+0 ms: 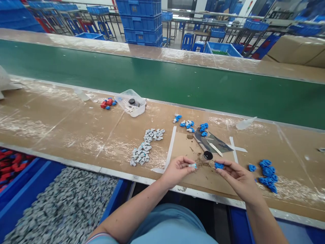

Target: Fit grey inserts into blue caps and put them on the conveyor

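My left hand (178,171) pinches a small grey plastic piece (193,165) between thumb and fingertips. Opposite it, my right hand (236,176) grips a small blue plastic piece (218,165); the two pieces are apart. Between and just beyond them stands a small round pot (208,155) with dark contents. A white pen-like tool (215,149) lies on a camouflage cloth (223,145) behind the pot. Loose grey pieces (142,152) are spread left of my left hand. Blue pieces (267,173) lie in a heap to the right of my right hand.
Blue-and-grey joined pieces (187,124) sit beyond the cloth. Farther left are a clear plastic box (132,103) and red pieces (108,103). A white squeeze bottle (245,123) lies at right. A green conveyor belt (162,79) runs behind. Below left, a blue bin holds many grey pieces (63,203).
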Action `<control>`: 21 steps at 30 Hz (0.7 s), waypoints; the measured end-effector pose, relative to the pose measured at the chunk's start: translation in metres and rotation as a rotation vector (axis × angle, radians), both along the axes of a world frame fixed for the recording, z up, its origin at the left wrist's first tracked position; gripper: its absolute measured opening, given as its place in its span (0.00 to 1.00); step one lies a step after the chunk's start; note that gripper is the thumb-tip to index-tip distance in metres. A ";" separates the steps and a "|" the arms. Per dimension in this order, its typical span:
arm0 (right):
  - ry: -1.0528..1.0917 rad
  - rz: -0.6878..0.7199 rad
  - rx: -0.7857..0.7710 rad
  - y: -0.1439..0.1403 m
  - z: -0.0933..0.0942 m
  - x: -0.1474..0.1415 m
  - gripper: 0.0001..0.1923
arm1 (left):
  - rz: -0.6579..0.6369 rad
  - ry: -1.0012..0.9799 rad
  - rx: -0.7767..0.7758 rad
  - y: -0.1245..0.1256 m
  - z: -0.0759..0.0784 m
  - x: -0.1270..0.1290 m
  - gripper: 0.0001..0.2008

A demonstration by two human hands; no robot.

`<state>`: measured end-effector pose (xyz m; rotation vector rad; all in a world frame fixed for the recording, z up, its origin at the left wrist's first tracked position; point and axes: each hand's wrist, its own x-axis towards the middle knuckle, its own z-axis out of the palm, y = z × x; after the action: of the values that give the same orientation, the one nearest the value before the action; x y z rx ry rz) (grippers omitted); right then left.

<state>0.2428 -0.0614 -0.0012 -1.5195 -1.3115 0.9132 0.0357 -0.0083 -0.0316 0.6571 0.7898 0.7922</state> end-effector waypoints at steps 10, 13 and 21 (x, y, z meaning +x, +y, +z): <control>-0.020 0.019 0.050 -0.004 -0.002 -0.001 0.15 | -0.018 0.008 0.013 0.000 0.001 -0.001 0.22; -0.089 0.006 0.041 -0.001 0.000 -0.001 0.15 | -0.011 -0.007 0.013 0.000 0.000 0.000 0.23; -0.175 -0.138 0.032 0.008 0.007 0.001 0.19 | -0.033 0.027 0.015 -0.001 -0.002 0.000 0.24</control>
<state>0.2439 -0.0534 0.0058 -1.6726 -1.3186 0.6813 0.0360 -0.0090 -0.0337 0.6942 0.7959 0.7610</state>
